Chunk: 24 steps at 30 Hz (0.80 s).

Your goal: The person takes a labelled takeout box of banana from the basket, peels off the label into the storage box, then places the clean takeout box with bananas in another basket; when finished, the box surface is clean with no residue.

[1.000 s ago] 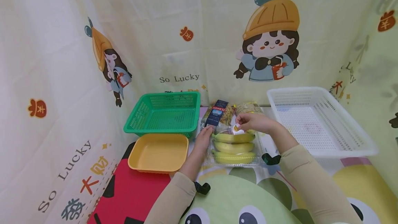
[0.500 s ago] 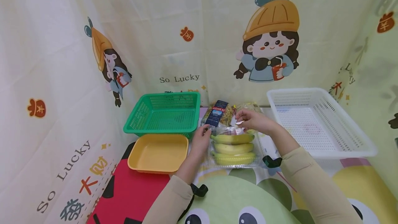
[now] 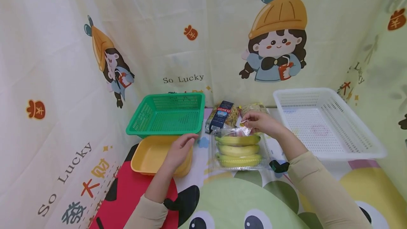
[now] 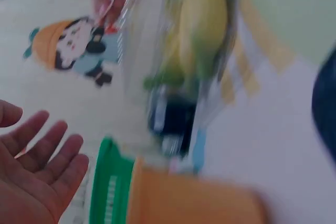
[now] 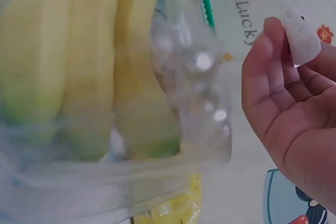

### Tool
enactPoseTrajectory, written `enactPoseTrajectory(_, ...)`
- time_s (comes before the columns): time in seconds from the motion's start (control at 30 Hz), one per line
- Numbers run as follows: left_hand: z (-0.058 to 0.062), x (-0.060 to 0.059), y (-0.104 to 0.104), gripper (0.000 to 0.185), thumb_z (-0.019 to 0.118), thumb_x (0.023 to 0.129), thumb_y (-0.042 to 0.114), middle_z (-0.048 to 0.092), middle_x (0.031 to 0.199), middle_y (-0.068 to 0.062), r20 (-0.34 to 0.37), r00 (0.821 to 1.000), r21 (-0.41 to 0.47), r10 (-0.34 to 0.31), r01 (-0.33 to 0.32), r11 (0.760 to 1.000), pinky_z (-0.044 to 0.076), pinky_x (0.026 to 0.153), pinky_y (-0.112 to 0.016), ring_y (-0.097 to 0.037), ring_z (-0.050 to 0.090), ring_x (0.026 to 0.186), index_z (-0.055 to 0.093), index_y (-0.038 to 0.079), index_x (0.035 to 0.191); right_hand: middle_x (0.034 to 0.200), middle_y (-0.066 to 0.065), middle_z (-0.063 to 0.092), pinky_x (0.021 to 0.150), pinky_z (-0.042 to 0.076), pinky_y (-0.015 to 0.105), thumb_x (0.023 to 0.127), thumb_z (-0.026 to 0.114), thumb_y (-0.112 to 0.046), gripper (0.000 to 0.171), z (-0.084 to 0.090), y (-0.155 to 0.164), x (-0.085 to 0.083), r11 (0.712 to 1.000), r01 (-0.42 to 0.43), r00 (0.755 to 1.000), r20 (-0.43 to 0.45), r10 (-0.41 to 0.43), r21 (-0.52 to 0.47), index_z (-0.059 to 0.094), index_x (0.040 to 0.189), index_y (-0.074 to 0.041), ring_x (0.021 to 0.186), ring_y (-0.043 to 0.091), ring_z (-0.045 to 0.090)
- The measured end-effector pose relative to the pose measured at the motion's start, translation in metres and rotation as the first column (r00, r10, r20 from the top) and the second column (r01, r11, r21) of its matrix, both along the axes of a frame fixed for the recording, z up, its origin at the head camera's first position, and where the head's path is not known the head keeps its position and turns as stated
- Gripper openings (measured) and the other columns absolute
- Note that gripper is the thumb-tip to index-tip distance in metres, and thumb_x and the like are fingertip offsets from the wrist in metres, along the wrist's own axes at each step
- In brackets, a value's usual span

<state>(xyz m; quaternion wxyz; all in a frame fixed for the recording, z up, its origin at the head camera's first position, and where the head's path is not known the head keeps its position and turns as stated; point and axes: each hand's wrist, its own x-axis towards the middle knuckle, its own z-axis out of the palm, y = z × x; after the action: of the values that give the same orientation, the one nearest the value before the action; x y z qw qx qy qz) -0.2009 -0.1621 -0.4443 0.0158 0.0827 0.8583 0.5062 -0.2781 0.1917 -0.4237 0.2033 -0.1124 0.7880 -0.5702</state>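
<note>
Three yellow bananas lie in a clear plastic pack on the cartoon-print table cover; the right wrist view shows the bananas close up through the film. My right hand is at the pack's far edge and pinches a small white sticker, which shows at my fingertips in the right wrist view. My left hand hovers over the right rim of the yellow tray, fingers relaxed, holding nothing. In the blurred left wrist view its palm is open.
A green basket stands behind the yellow tray. A dark blue pasta bag and another clear bag lie behind the bananas. A white basket stands at the right. Printed curtains close the area off on three sides.
My left hand has let go of the banana pack's left side and moved left over the yellow tray. My right hand has lifted the sticker slightly up and away from the pack.
</note>
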Motion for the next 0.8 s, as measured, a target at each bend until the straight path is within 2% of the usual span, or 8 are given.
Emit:
enactPoseTrajectory(0.13, 0.01, -0.001, -0.05, 0.034, 0.046, 0.092, 0.047, 0.063, 0.114, 0.003, -0.005, 0.996, 0.046, 0.086, -0.086, 0.995, 0.044, 0.099, -0.038, -0.014, 0.056, 0.111, 0.062, 0.024, 0.112, 0.094, 0.01, 0.059, 0.073, 0.052, 0.046, 0.092, 0.055, -0.016, 0.023, 0.0, 0.001, 0.0, 1.0, 0.019, 1.0, 0.008, -0.019, -0.008, 0.048, 0.111, -0.006, 0.073, 0.021, 0.055)
enactPoseTrajectory(0.23, 0.012, -0.003, -0.089, 0.041, 0.043, 0.092, 0.051, 0.062, 0.114, 0.0, 0.007, 0.975, 0.048, 0.224, -0.224, 0.974, 0.044, 0.1, -0.036, -0.015, 0.057, 0.109, 0.06, 0.021, 0.114, 0.091, 0.011, 0.059, 0.07, 0.053, 0.04, 0.092, 0.053, -0.01, 0.024, 0.0, 0.002, 0.001, 0.999, 0.031, 0.999, 0.008, -0.031, -0.043, 0.041, 0.11, 0.0, 0.074, 0.022, 0.056)
enactPoseTrajectory(0.37, 0.001, -0.009, -0.138, 0.048, 0.037, 0.093, 0.054, 0.062, 0.114, -0.003, -0.023, 0.897, -0.011, 0.441, -0.442, 0.897, 0.042, 0.099, -0.037, -0.017, 0.055, 0.107, 0.061, 0.019, 0.113, 0.088, 0.009, 0.056, 0.064, 0.051, 0.032, 0.091, 0.055, -0.009, 0.021, -0.001, 0.003, 0.002, 0.998, 0.042, 0.999, -0.025, -0.044, -0.051, 0.041, 0.101, 0.002, 0.075, 0.019, 0.056)
enactPoseTrajectory(0.43, -0.008, -0.013, -0.158, 0.05, 0.034, 0.093, 0.054, 0.061, 0.117, -0.004, -0.033, 0.852, -0.063, 0.523, -0.524, 0.85, 0.041, 0.1, -0.039, -0.019, 0.053, 0.111, 0.062, 0.018, 0.114, 0.087, 0.009, 0.055, 0.065, 0.052, 0.037, 0.089, 0.058, -0.011, 0.02, -0.002, 0.004, 0.003, 0.998, 0.039, 0.999, -0.032, -0.04, -0.051, 0.044, 0.097, 0.001, 0.075, 0.021, 0.056)
enactPoseTrajectory(0.5, -0.017, -0.015, -0.175, 0.051, 0.032, 0.094, 0.054, 0.058, 0.124, -0.003, -0.008, 0.829, -0.125, 0.559, -0.555, 0.822, 0.037, 0.103, -0.042, -0.022, 0.049, 0.118, 0.06, 0.02, 0.119, 0.088, 0.011, 0.056, 0.071, 0.052, 0.046, 0.088, 0.061, -0.013, 0.021, -0.003, 0.004, 0.003, 0.998, 0.036, 0.999, -0.036, -0.038, -0.047, 0.048, 0.096, 0.0, 0.076, 0.029, 0.056)
enactPoseTrajectory(0.63, -0.034, -0.019, -0.195, 0.054, 0.032, 0.093, 0.056, 0.044, 0.141, -0.003, 0.127, 0.86, -0.173, 0.495, -0.472, 0.864, 0.03, 0.108, -0.049, -0.028, 0.036, 0.131, 0.048, 0.024, 0.134, 0.095, 0.014, 0.059, 0.08, 0.048, 0.057, 0.086, 0.064, -0.019, 0.023, -0.003, 0.004, 0.005, 0.999, 0.034, 0.999, -0.039, -0.035, -0.033, 0.054, 0.099, -0.002, 0.087, 0.048, 0.052)
enactPoseTrajectory(0.7, -0.041, -0.022, -0.2, 0.054, 0.035, 0.093, 0.055, 0.036, 0.147, -0.004, 0.181, 0.887, -0.153, 0.425, -0.401, 0.903, 0.026, 0.11, -0.05, -0.029, 0.029, 0.136, 0.042, 0.025, 0.138, 0.099, 0.015, 0.06, 0.081, 0.049, 0.056, 0.086, 0.064, -0.022, 0.023, -0.002, 0.003, 0.006, 0.999, 0.049, 0.998, -0.047, -0.049, 0.0, 0.058, 0.1, -0.005, 0.091, 0.048, 0.053)
enactPoseTrajectory(0.8, -0.051, -0.024, -0.205, 0.049, 0.04, 0.094, 0.048, 0.028, 0.151, -0.003, 0.235, 0.904, -0.125, 0.358, -0.337, 0.933, 0.019, 0.113, -0.051, -0.029, 0.02, 0.14, 0.04, 0.028, 0.139, 0.109, 0.018, 0.06, 0.083, 0.05, 0.052, 0.086, 0.063, -0.024, 0.022, -0.002, 0.002, 0.006, 0.997, 0.067, 0.997, -0.037, -0.065, 0.037, 0.062, 0.103, -0.009, 0.095, 0.045, 0.055)
